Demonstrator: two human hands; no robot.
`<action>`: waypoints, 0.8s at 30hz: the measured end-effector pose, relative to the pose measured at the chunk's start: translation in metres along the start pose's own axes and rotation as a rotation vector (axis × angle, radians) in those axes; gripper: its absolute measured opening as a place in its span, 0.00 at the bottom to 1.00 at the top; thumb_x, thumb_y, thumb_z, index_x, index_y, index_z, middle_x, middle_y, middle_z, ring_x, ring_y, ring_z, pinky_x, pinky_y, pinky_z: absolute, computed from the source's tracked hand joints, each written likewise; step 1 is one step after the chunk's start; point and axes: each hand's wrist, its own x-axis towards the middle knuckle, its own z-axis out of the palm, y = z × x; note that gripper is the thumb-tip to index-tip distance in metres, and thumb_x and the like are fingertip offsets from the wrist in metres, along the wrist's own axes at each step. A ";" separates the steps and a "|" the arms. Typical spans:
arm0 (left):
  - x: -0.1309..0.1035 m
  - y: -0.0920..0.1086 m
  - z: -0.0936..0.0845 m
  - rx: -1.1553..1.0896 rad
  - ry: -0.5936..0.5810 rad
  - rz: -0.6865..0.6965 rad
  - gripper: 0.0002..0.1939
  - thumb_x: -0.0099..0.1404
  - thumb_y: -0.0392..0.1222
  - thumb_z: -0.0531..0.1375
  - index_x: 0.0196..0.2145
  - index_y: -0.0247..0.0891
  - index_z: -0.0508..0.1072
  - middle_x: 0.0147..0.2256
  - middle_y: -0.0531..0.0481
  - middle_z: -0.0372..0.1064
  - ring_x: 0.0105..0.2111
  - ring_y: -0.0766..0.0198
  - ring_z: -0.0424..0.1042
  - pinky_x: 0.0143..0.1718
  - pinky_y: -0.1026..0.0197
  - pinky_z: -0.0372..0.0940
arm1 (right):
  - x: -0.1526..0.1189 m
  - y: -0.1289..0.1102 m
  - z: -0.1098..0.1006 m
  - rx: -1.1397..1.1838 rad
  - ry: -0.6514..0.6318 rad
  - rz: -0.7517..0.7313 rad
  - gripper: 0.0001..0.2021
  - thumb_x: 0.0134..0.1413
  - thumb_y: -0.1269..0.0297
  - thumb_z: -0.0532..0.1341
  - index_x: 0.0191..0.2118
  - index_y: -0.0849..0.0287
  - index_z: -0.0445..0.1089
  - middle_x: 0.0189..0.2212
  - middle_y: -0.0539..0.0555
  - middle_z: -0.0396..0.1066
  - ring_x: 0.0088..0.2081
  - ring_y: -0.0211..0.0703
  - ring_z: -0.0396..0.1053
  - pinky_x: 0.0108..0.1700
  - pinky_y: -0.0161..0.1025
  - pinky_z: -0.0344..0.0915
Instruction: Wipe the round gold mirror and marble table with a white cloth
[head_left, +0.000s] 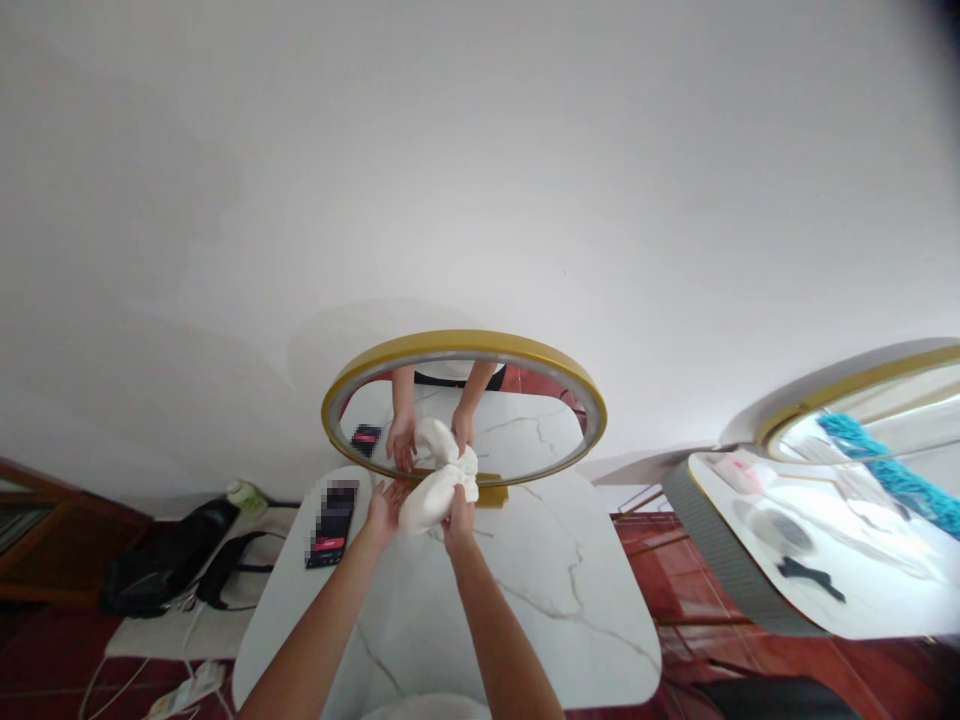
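Observation:
A soft white item [429, 503], puffy at its left end and bunched at its right, is held just above the marble-patterned table, in front of the gold-framed mirror. My right hand [459, 517] grips its bunched part from below, fingers closed round it. At the puffy end's left side is my left hand [387, 506], fingers spread and palm turned up; it holds nothing. Both hands and the white item are reflected in the mirror [525, 425].
A phone [330, 525] lies on the white table [600, 600] at the left. Black bags [169, 560], a green-capped bottle [246, 497] and a power strip [187, 690] are further left. Another table [757, 540] with a mirror, pink packet and black item stands at right.

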 end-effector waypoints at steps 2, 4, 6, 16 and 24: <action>0.001 0.001 -0.002 0.013 0.019 -0.007 0.19 0.68 0.47 0.43 0.45 0.37 0.69 0.48 0.43 0.69 0.48 0.57 0.69 0.45 0.58 0.64 | 0.008 -0.004 -0.014 0.078 0.084 0.065 0.22 0.49 0.54 0.55 0.49 0.58 0.65 0.34 0.52 0.73 0.33 0.42 0.72 0.32 0.37 0.70; 0.001 0.001 -0.003 0.027 0.025 -0.014 0.19 0.68 0.47 0.43 0.46 0.37 0.69 0.51 0.43 0.67 0.52 0.57 0.66 0.47 0.57 0.63 | 0.018 -0.012 -0.033 0.116 0.161 0.075 0.24 0.48 0.54 0.55 0.50 0.58 0.64 0.35 0.52 0.73 0.34 0.42 0.72 0.33 0.39 0.71; 0.001 0.000 -0.004 0.035 0.019 -0.013 0.19 0.68 0.47 0.44 0.46 0.39 0.69 0.54 0.44 0.64 0.54 0.57 0.64 0.48 0.57 0.61 | 0.027 -0.023 -0.052 0.160 0.231 0.059 0.25 0.49 0.52 0.54 0.52 0.57 0.62 0.38 0.52 0.72 0.36 0.43 0.72 0.34 0.39 0.71; -0.001 -0.002 -0.007 0.029 -0.012 -0.003 0.19 0.67 0.46 0.45 0.49 0.42 0.69 0.56 0.46 0.63 0.54 0.59 0.64 0.48 0.56 0.59 | 0.038 -0.030 -0.052 0.339 0.344 0.039 0.20 0.60 0.53 0.53 0.53 0.58 0.61 0.45 0.55 0.68 0.41 0.41 0.70 0.41 0.42 0.70; -0.003 -0.003 -0.003 -0.019 0.018 0.016 0.17 0.67 0.43 0.46 0.47 0.38 0.69 0.40 0.47 0.73 0.38 0.59 0.72 0.37 0.59 0.63 | 0.002 0.005 0.033 0.434 0.097 0.167 0.20 0.55 0.51 0.50 0.49 0.55 0.62 0.39 0.53 0.73 0.42 0.44 0.72 0.42 0.45 0.71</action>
